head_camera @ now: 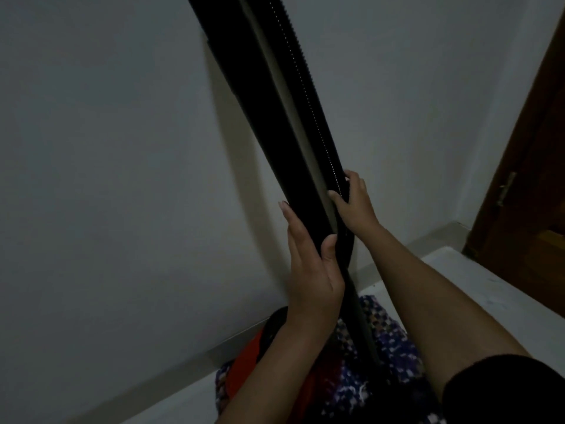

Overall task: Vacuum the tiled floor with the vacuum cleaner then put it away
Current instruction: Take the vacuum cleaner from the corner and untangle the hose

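Hands, left [312, 264] and right [354, 203], clasping black vacuum tube [269, 96], ribbed hose [308, 96] alongside

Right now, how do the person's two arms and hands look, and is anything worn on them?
Both hands, the left hand and the right hand, are bare: no gloves, rings or watch visible. The forearms are uncovered. A black sleeve covers the right upper arm.

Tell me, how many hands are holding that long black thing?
2. The left hand grips the black tube lower down on its left side; the right hand holds the ribbed hose beside it, slightly higher.
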`<state>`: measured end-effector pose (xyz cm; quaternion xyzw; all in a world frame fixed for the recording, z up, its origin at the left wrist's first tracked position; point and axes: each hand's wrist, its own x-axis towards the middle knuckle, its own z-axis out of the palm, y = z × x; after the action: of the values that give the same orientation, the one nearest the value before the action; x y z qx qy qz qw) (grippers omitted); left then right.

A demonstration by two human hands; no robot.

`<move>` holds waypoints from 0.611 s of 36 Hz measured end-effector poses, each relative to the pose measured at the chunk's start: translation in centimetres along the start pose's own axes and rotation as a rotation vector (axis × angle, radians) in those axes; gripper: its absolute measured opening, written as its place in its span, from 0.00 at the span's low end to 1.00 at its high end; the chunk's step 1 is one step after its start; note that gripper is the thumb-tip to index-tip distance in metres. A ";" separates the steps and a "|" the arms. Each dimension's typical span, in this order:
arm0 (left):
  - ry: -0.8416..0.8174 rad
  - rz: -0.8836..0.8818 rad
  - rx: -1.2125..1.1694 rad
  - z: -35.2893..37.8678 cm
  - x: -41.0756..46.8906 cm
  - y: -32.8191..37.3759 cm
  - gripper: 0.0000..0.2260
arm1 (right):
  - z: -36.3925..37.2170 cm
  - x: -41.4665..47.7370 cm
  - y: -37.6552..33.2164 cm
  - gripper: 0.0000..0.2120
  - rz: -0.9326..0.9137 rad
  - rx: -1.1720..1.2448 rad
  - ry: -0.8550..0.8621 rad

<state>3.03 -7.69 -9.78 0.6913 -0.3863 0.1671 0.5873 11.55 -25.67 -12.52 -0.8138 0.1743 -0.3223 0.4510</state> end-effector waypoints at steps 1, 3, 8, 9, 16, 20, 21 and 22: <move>-0.007 -0.015 -0.005 -0.1 0.1 0.0 0.28 | -0.3 -0.5 0.0 0.25 -0.018 0.014 -0.017; 0.003 -0.039 -0.001 -0.2 0.2 0.0 0.29 | -0.8 -1.8 0.4 0.26 -0.055 0.041 -0.037; 0.019 -0.040 0.008 -0.1 0.1 -0.1 0.32 | -1.0 -5.3 0.9 0.28 -0.224 0.036 -0.056; 0.018 -0.032 0.011 -0.2 0.2 -0.1 0.32 | -0.9 -6.0 0.8 0.27 -0.251 0.028 -0.069; -0.047 -0.011 -0.066 -3.2 1.7 0.1 0.37 | -0.6 -10.8 -0.7 0.29 -0.214 0.213 -0.115; -0.083 -0.029 -0.095 -5.1 2.9 0.1 0.42 | 0.3 -12.9 -1.9 0.34 -0.253 0.153 -0.193; -0.081 -0.033 -0.094 -5.5 3.1 0.0 0.42 | 0.6 -13.3 -2.1 0.36 -0.263 0.123 -0.197; -0.077 -0.040 -0.097 -5.9 3.2 0.0 0.42 | 0.9 -13.7 -2.3 0.39 -0.270 0.093 -0.196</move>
<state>6.40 -3.28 -6.06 0.6754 -0.4025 0.1095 0.6081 2.15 -16.03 -15.95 -0.8357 0.0037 -0.3067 0.4555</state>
